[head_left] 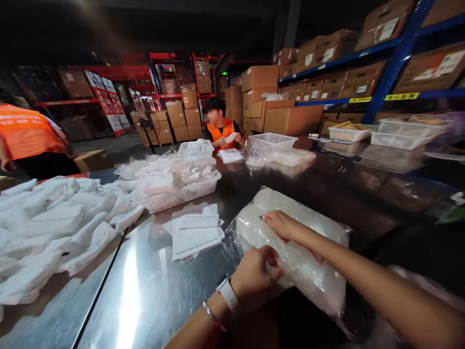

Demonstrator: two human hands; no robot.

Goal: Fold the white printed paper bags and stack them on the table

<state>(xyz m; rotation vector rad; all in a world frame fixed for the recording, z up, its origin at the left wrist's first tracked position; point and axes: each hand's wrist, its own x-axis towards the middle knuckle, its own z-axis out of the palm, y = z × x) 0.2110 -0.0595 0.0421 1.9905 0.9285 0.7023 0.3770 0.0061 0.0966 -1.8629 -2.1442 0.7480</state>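
A clear plastic bag [308,271] stuffed with white material lies on the steel table [145,300] in front of me. My left hand [254,274] is curled into a grip on the bag's near edge; a white watch and a thin bracelet sit on that wrist. My right hand [281,225] rests on top of the bag with its fingers bent, pinching the plastic near the upper left end.
A stack of white flat packets [194,232] lies left of the bag. A white basket [181,194] heaped with packets stands behind it. More white packets [51,232] cover the table's left. A person in an orange vest [221,131] sits opposite; another orange vest [25,133] is at far left. Shelves of cartons [345,53] line the right.
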